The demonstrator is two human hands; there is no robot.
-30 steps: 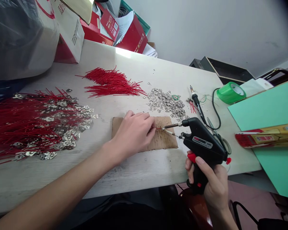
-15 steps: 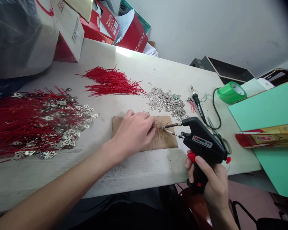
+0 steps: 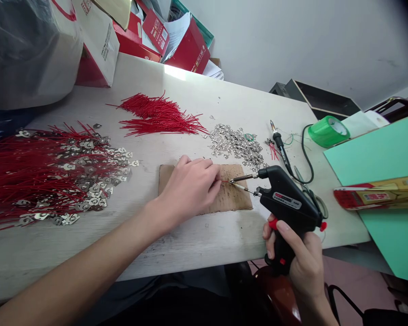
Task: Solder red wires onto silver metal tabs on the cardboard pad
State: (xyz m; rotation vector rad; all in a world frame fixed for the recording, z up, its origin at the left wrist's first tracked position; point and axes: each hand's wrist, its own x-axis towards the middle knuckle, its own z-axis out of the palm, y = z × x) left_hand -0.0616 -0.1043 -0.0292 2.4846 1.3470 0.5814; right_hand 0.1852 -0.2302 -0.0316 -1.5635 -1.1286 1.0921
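My left hand [image 3: 193, 185] rests over a scorched piece of cardboard [image 3: 236, 199], its fingers pinched on a short red wire [image 3: 225, 181]. The wire's far end meets the tip of a black soldering gun [image 3: 288, 199]. A small metal piece seems to be at that tip, too small to make out clearly. My right hand [image 3: 302, 258] is wrapped round the gun's grip, with a finger at the red trigger [image 3: 273, 224]. Just beyond the cardboard lies a heap of small metal terminals [image 3: 236, 142].
Loose red wires [image 3: 156, 115] lie at the back. Wires with metal tabs [image 3: 61, 176] pile up at left. A soldering iron [image 3: 280, 145], green tape roll [image 3: 329, 131] and scissors [image 3: 312, 192] are at right. A plastic bag [image 3: 27, 54] and red boxes [image 3: 190, 50] stand behind.
The red trigger and the finger on it have shifted slightly toward the gun's grip. Both hands otherwise stay in place, with the gun's tip still at the wire end.
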